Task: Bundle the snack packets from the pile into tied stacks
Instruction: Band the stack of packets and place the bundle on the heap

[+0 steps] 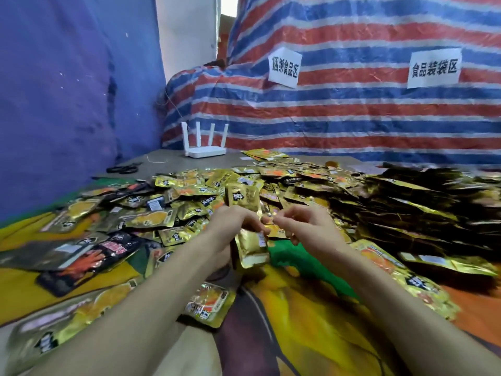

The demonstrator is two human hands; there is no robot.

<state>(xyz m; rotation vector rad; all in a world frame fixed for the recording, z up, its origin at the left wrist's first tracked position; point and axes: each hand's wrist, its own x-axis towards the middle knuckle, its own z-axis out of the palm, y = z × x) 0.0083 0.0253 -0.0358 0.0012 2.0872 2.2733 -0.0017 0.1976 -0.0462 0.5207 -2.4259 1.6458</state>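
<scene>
My left hand (233, 223) grips a small stack of gold snack packets (249, 248) held upright over the table's near middle; its top (242, 195) sticks up above my fingers. My right hand (301, 223) is just right of the stack, fingertips pinched together near its edge; I cannot make out whether a tie is between them. A big loose pile of gold packets (206, 191) spreads across the table behind and left of my hands. Dark stacked packets (423, 207) fill the right side.
A white router (205, 150) with several antennas stands at the back. Black scissors (123, 168) lie at the back left. A single packet (207, 303) lies near my left forearm. A striped tarp with two paper signs (284, 67) closes the back, a blue sheet (67, 104) the left.
</scene>
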